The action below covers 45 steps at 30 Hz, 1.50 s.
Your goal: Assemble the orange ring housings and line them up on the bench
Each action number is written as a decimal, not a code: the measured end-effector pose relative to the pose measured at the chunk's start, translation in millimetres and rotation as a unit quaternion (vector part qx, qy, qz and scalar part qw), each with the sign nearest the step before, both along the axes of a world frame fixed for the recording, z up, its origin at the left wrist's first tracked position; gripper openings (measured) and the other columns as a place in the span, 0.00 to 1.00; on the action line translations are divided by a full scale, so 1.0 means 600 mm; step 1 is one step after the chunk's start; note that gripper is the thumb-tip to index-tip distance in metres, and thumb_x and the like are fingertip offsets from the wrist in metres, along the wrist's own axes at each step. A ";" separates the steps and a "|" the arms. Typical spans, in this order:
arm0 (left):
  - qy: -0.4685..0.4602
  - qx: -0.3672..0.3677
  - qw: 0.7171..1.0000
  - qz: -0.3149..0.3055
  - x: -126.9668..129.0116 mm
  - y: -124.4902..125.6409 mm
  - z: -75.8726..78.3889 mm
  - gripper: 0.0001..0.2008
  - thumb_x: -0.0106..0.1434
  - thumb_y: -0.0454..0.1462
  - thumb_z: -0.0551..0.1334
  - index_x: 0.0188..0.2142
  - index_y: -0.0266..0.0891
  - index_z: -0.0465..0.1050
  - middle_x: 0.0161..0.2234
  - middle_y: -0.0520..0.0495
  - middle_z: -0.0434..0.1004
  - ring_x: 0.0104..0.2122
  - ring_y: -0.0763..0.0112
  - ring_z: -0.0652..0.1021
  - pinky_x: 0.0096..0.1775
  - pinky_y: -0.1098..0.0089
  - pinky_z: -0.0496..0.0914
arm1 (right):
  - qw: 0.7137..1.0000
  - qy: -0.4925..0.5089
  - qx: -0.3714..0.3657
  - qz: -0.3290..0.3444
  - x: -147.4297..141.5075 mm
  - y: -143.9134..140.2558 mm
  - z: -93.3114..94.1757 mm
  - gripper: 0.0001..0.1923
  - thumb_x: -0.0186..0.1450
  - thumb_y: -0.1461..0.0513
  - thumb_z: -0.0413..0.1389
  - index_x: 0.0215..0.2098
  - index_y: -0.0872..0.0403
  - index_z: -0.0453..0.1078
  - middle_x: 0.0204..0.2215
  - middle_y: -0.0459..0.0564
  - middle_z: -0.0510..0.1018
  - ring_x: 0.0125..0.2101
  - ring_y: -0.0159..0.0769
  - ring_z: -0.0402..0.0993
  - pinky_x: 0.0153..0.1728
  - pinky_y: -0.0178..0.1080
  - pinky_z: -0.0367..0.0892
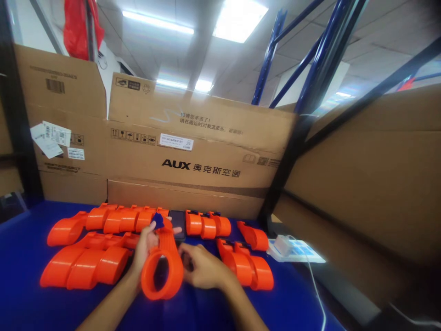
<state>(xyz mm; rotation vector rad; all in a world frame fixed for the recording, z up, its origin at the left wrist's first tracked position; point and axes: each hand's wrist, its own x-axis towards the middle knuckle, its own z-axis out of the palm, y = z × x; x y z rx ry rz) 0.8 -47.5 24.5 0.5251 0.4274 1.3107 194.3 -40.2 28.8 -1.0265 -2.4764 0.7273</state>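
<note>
In the middle of the head view, my left hand (pixel 147 243) is closed round an orange plastic tape dispenser (pixel 174 262), its round ring towards me and a dark blue piece (pixel 158 220) at its upper end. Just right of the ring is my right hand (pixel 205 266), fingers curled in; whatever is between its fingertips, if anything, is hidden. More orange tape dispensers lie in rows to the left (pixel 84 266), and others with dark pieces on their ends lie to the right (pixel 248 266). Behind the held dispenser lies a dark flat phone-like object (pixel 178 224).
A blue surface (pixel 20 257) carries everything. Behind it stands a cardboard sheet (pixel 144 161) with printing. A dark rack post (pixel 280 174) rises at the right. Near it are a white-and-blue packet (pixel 303 252), a small white block (pixel 283 245) and a white cable (pixel 315 285).
</note>
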 end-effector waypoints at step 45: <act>0.168 0.120 0.975 0.085 0.028 0.005 -0.030 0.23 0.54 0.39 0.72 0.48 0.46 0.71 0.49 0.45 0.77 0.50 0.56 0.76 0.48 0.61 0.73 | 0.922 0.373 -0.011 -0.097 0.018 0.023 0.002 0.17 0.62 0.54 0.64 0.47 0.50 0.73 0.44 0.51 0.78 0.44 0.43 0.74 0.48 0.44 0.69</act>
